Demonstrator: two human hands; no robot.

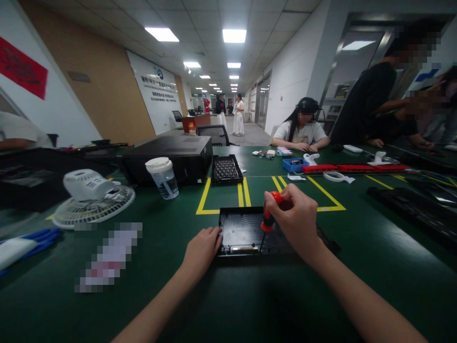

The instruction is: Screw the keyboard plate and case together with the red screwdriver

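Note:
A shallow black plastic panel (243, 224) lies on the green table in front of me, its inner side facing up. Along its near edge runs a light metallic strip (244, 249). My left hand (204, 244) grips the panel's left edge, fingers curled over the rim. In my right hand (298, 214) is a red and black screwdriver (267, 223), held nearly upright by its handle. The shaft points down to the panel's near edge, just right of the strip. The tip's exact contact point is too small to make out. My right hand hides part of the panel's right side.
Beyond the panel are yellow tape lines (209, 212) and a black tray (226, 169). A lidded cup (164, 178), a white fan (93, 197) and a large black case (171, 157) stand left. A blue box (294, 165) lies farther back, near a seated person (302, 128).

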